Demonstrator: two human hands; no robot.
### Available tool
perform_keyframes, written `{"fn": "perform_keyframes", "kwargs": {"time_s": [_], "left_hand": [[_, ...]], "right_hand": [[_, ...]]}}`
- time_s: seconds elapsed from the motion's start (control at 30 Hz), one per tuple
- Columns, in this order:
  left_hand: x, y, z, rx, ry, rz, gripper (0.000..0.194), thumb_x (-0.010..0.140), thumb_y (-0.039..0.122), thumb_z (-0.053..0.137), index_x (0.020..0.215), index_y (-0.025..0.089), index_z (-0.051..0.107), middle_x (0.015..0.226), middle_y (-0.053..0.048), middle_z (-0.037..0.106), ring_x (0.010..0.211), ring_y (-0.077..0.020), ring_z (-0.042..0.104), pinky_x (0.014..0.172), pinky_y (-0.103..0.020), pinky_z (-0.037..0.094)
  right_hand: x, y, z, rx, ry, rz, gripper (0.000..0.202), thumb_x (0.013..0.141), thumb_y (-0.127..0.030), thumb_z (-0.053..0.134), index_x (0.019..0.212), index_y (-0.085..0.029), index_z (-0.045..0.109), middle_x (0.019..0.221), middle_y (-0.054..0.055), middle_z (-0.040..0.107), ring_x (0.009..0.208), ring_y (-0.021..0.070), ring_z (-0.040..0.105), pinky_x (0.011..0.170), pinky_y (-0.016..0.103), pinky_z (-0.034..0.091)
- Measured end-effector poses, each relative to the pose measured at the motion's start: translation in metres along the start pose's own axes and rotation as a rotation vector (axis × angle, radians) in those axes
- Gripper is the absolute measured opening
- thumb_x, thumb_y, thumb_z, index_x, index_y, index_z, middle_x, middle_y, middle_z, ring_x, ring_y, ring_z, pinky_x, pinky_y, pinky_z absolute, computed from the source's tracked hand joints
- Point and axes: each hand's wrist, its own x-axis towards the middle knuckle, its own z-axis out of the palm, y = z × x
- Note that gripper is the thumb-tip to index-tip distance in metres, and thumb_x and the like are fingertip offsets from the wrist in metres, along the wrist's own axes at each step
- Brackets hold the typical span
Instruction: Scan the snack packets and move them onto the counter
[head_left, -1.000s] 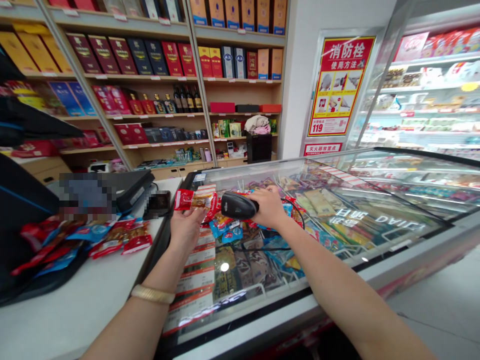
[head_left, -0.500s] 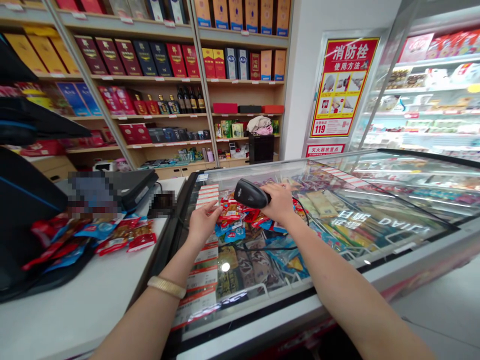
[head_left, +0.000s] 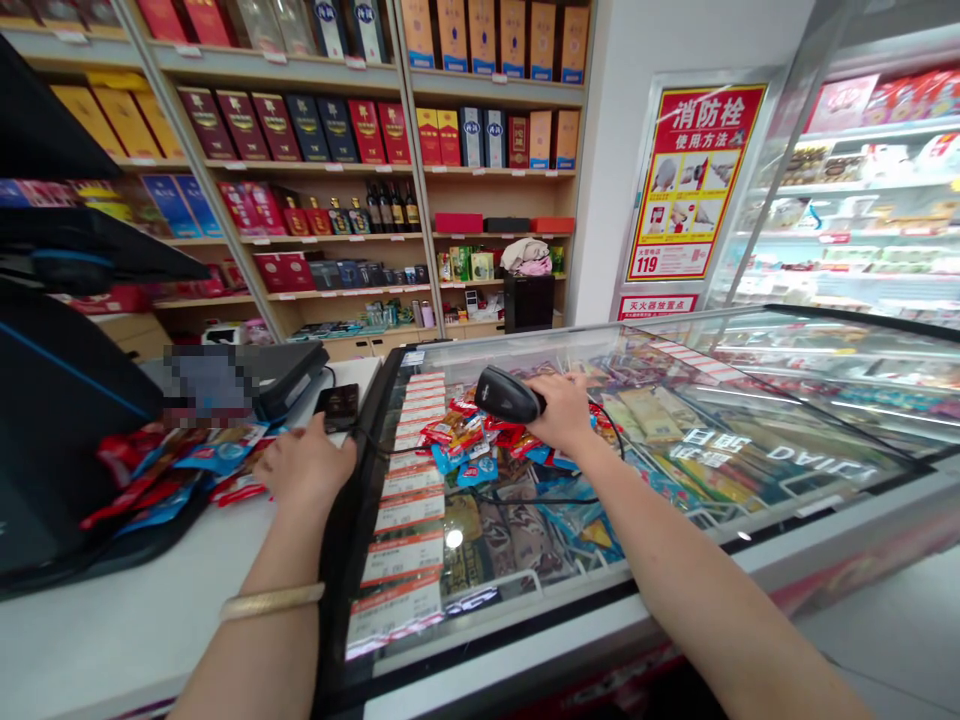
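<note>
My right hand is wrapped round the handle of a black barcode scanner, its head pointing left. Beneath the scanner, a pile of red and blue snack packets lies on the glass lid of a chest freezer. A black cable runs across the glass near that pile. My left hand reaches over the white counter, fingers apart and bent at the edge of a second heap of red and blue snack packets. Its fingertips partly hide the nearest packets. A gold bracelet circles my left wrist.
Just beyond my left hand lies a dark phone-like device. A black monitor stand rises at the left, with a dark flat device behind the packets. Price labels line the freezer's left side. Shelves of boxes stand behind.
My left hand has moved left, from the packets on the freezer glass to those on the counter. My right hand still holds the scanner over the pile. The view has shifted slightly.
</note>
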Motion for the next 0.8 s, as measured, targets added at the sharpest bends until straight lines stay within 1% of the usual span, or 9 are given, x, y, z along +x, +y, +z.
{"fn": "perform_keyframes", "kwargs": {"time_s": [0.1, 0.2, 0.37, 0.47, 0.53, 0.63, 0.7, 0.73, 0.8], "left_hand": [[0.009, -0.019, 0.002, -0.085, 0.036, -0.155, 0.038, 0.044, 0.027, 0.08, 0.07, 0.022, 0.053, 0.121, -0.027, 0.062, 0.135, -0.0596, 0.036, 0.102, -0.082, 0.018], [0.01, -0.024, 0.008, -0.141, 0.015, -0.227, 0.035, 0.041, 0.016, 0.075, 0.064, 0.021, 0.049, 0.12, -0.028, 0.063, 0.137, -0.0602, 0.034, 0.101, -0.082, 0.018], [0.005, -0.018, 0.008, -0.084, -0.018, -0.2, 0.029, 0.043, 0.011, 0.072, 0.067, 0.021, 0.057, 0.119, -0.027, 0.064, 0.134, -0.059, 0.039, 0.103, -0.079, 0.018], [0.004, -0.014, 0.004, -0.071, -0.04, -0.178, 0.031, 0.043, 0.01, 0.072, 0.07, 0.021, 0.062, 0.112, -0.025, 0.066, 0.13, -0.059, 0.044, 0.101, -0.079, 0.022], [0.004, -0.01, 0.0, -0.051, -0.047, -0.162, 0.033, 0.044, 0.009, 0.072, 0.074, 0.021, 0.066, 0.106, -0.025, 0.067, 0.125, -0.0583, 0.049, 0.1, -0.078, 0.029], [0.004, -0.003, -0.009, 0.1, -0.124, -0.114, 0.034, 0.055, 0.01, 0.069, 0.088, 0.017, 0.07, 0.107, -0.027, 0.068, 0.117, -0.0523, 0.058, 0.097, -0.066, 0.043], [0.005, 0.003, -0.016, 0.193, -0.183, -0.1, 0.031, 0.063, 0.01, 0.066, 0.093, 0.013, 0.071, 0.106, -0.028, 0.069, 0.111, -0.048, 0.063, 0.095, -0.058, 0.047], [0.004, 0.006, -0.019, 0.189, -0.184, -0.102, 0.027, 0.066, 0.011, 0.065, 0.092, 0.013, 0.071, 0.103, -0.027, 0.07, 0.108, -0.0466, 0.064, 0.094, -0.057, 0.048], [0.004, 0.011, -0.023, 0.116, -0.138, -0.115, 0.018, 0.07, 0.015, 0.066, 0.087, 0.013, 0.072, 0.093, -0.023, 0.072, 0.101, -0.0446, 0.066, 0.092, -0.057, 0.049]], "right_hand": [[0.0, 0.0, 0.001, 0.006, -0.003, -0.007, 0.025, 0.072, -0.031, 0.068, 0.095, -0.023, 0.074, 0.096, 0.007, 0.078, 0.092, 0.0247, 0.064, 0.092, 0.041, 0.026], [-0.001, -0.001, 0.001, 0.0, -0.007, -0.01, 0.024, 0.073, -0.031, 0.067, 0.095, -0.023, 0.074, 0.096, 0.007, 0.078, 0.092, 0.0247, 0.063, 0.091, 0.041, 0.026], [0.0, 0.0, 0.001, -0.025, -0.01, -0.005, 0.023, 0.074, -0.03, 0.067, 0.096, -0.023, 0.074, 0.097, 0.007, 0.077, 0.092, 0.0244, 0.063, 0.092, 0.04, 0.027], [0.0, 0.0, 0.002, -0.027, -0.021, -0.005, 0.024, 0.075, -0.028, 0.067, 0.097, -0.023, 0.074, 0.097, 0.007, 0.077, 0.093, 0.0244, 0.063, 0.092, 0.04, 0.027], [0.0, 0.0, 0.002, -0.026, -0.029, -0.005, 0.024, 0.075, -0.027, 0.067, 0.097, -0.023, 0.074, 0.095, 0.007, 0.077, 0.092, 0.0244, 0.063, 0.093, 0.04, 0.027], [0.001, -0.001, 0.002, -0.024, -0.038, -0.007, 0.025, 0.074, -0.026, 0.067, 0.098, -0.023, 0.074, 0.095, 0.007, 0.077, 0.092, 0.0248, 0.063, 0.092, 0.04, 0.027], [0.001, -0.001, 0.002, -0.027, -0.041, -0.008, 0.024, 0.074, -0.026, 0.067, 0.097, -0.023, 0.074, 0.096, 0.008, 0.077, 0.092, 0.0252, 0.063, 0.091, 0.04, 0.028], [0.001, -0.001, 0.002, -0.028, -0.041, -0.007, 0.024, 0.074, -0.026, 0.067, 0.097, -0.023, 0.074, 0.095, 0.008, 0.077, 0.091, 0.0252, 0.063, 0.091, 0.041, 0.028], [0.001, -0.001, 0.002, -0.028, -0.037, -0.006, 0.023, 0.075, -0.026, 0.067, 0.097, -0.023, 0.074, 0.094, 0.007, 0.077, 0.091, 0.0252, 0.063, 0.091, 0.041, 0.028]]}}
